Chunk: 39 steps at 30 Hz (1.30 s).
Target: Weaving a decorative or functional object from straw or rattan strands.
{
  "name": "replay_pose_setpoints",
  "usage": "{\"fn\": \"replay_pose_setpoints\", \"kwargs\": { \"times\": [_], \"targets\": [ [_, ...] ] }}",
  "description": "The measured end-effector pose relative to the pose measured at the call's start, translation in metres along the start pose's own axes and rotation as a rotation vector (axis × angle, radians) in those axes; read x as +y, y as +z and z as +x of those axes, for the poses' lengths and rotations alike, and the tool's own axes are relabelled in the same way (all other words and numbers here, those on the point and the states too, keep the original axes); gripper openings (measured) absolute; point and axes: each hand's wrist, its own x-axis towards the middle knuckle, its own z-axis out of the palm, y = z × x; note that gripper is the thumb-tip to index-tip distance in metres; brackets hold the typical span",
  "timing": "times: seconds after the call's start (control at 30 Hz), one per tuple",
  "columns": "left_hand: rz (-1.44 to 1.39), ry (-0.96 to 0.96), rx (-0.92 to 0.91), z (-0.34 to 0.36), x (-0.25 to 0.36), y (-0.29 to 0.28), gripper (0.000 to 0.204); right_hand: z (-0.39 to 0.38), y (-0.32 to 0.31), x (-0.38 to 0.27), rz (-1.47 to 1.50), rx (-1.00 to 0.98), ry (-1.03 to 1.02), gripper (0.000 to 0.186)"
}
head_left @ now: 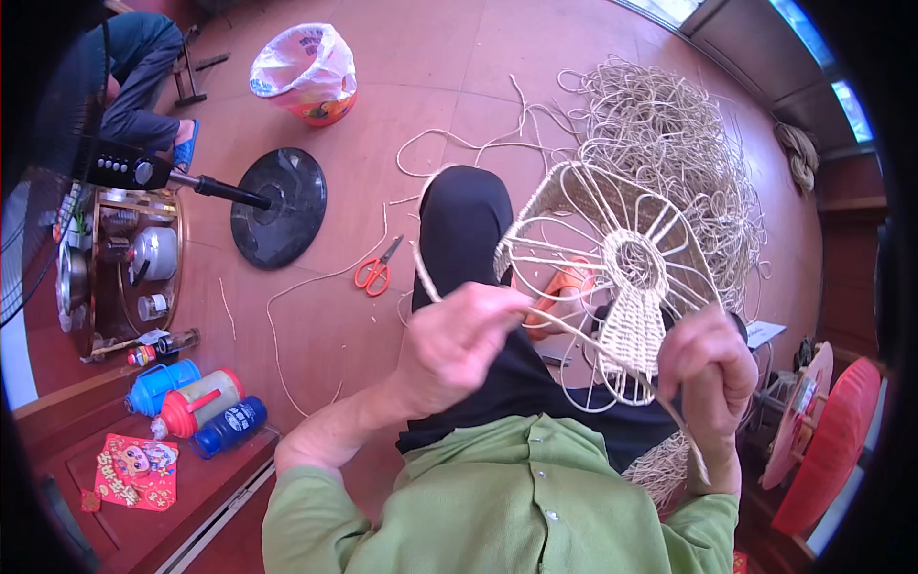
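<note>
A partly woven cord basket (631,330) rests over my lap, with a ring, fanned spokes and a tightly woven tongue facing me. My left hand (461,340), closed in a pinch to the left of the basket, grips a pale cord (583,336). That strand slants across the spokes down to my right hand (706,356). My right fingers are closed on the cord at the basket's right edge, and a loose tail hangs beside my right forearm. The fingertips of my right hand are partly blurred.
A big tangle of cord (660,134) lies beyond the basket. Orange-handled scissors (379,269) and a lined bin (330,110) are on the floor, beside a fan's round base (278,208). Bottles (198,402) stand at left, a red round stool (830,445) at right. Another person's leg (143,86) shows far left.
</note>
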Motion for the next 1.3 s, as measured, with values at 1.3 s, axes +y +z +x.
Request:
{"fn": "replay_pose_setpoints", "kwargs": {
  "times": [1.3],
  "targets": [
    [0.104,-0.488,-0.053,-0.01,-0.054,-0.138,0.009,-0.218,-0.169,0.115,1.042,1.007,-0.034,0.026]
  ]
}}
